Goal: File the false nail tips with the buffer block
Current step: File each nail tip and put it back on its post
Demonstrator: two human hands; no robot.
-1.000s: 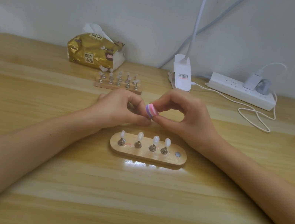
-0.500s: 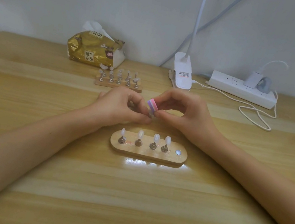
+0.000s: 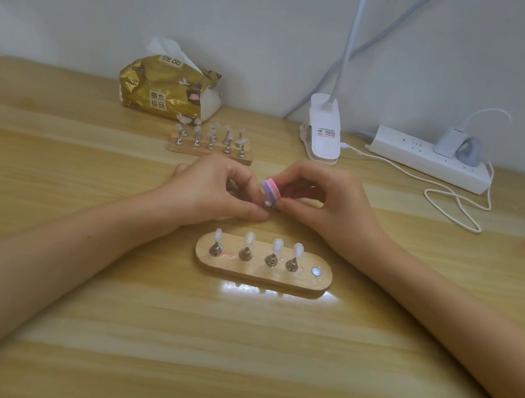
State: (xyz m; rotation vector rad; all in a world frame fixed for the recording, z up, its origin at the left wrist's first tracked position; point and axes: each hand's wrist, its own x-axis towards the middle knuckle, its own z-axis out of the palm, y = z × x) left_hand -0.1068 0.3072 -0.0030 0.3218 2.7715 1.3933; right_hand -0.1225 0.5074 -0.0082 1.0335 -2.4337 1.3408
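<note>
**Right hand (image 3: 329,206) and left hand (image 3: 214,190) meet at mid-table**

Both are just behind the wooden stand (image 3: 263,268) with its four tips. The right hand's fingers are clamped on the striped buffer block (image 3: 271,189). The left hand pinches a false nail tip (image 3: 267,203) against it, mostly hidden by fingertips. The forearms angle in from the near corners.

Two hands (image 3: 211,186) (image 3: 333,203), one buffer block (image 3: 271,189), two stands (image 3: 255,272) (image 3: 209,154)

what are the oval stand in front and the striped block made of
Oval stand: pale wood, by its visible grain; the top has a slight sheen, perhaps sealed. Its pegs: shiny silvery metal. Buffer block: matt pink and purple layers, probably foam with abrasive faces, though texture is too small to confirm.
</note>
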